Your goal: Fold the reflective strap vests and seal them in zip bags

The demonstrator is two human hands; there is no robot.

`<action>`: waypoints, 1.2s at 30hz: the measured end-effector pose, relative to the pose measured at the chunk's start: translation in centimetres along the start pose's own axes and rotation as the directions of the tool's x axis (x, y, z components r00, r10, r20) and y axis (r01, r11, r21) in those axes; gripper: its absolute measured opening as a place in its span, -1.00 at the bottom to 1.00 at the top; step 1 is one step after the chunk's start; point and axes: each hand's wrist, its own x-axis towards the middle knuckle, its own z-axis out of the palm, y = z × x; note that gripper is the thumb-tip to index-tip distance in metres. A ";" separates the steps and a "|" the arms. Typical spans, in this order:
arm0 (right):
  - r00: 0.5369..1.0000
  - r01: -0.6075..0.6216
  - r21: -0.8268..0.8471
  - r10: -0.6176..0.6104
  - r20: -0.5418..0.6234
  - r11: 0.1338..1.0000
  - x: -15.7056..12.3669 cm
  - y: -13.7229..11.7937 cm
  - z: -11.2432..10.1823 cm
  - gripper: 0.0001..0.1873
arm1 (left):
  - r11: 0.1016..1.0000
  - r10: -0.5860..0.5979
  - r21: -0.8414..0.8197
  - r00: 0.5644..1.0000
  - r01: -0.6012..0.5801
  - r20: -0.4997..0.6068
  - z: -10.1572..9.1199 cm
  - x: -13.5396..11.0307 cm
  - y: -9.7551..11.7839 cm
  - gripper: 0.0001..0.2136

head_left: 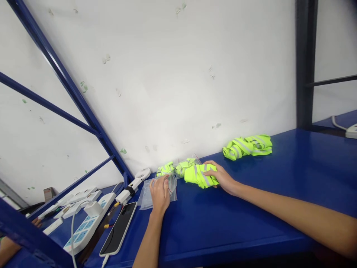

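My right hand [220, 176] is wrapped round a folded neon-yellow reflective vest [199, 175] lying on the blue table [251, 208]. To its left, my left hand [159, 192] pinches the top of a clear plastic bag [145, 195] that lies flat on the table. Just behind both hands, against the wall, sit more bagged neon-yellow vests [178, 167]. A loose bundle of neon-yellow vests [247, 146] rests farther right.
A phone [118, 229] with a cable lies at the table's left edge. Beside it are white power strips [89, 221] and a small white hand fan [135, 182]. Blue shelf struts [69, 89] cross the left. A dark post [304, 63] stands at the right.
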 end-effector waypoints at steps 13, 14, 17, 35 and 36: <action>0.964 0.143 0.084 -0.120 -0.239 0.986 -0.2 0.4 0.7 -0.59 | 0.929 0.344 -0.102 0.931 -0.356 -0.122 4.7 1.5 11.4 -0.61; 0.945 0.170 0.066 -0.144 -0.293 0.983 0.2 0.2 0.2 -0.60 | 0.931 0.333 -0.128 0.939 -0.341 -0.083 4.9 1.7 11.9 -0.57; 0.905 0.188 0.012 -0.168 -0.390 0.982 1.1 -0.4 -1.4 -0.60 | 0.909 0.392 -0.174 0.918 -0.379 0.049 4.9 2.0 12.7 -0.36; 0.923 0.375 -0.262 -0.384 0.017 0.889 -0.3 -1.4 -1.1 -0.54 | 0.895 0.443 0.061 0.896 -0.443 0.009 3.0 2.8 8.3 -0.31; 0.920 0.380 -0.268 -0.392 0.006 0.885 -0.5 -1.5 -1.0 -0.53 | 0.892 0.452 0.040 0.892 -0.451 -0.017 3.0 2.8 8.2 -0.32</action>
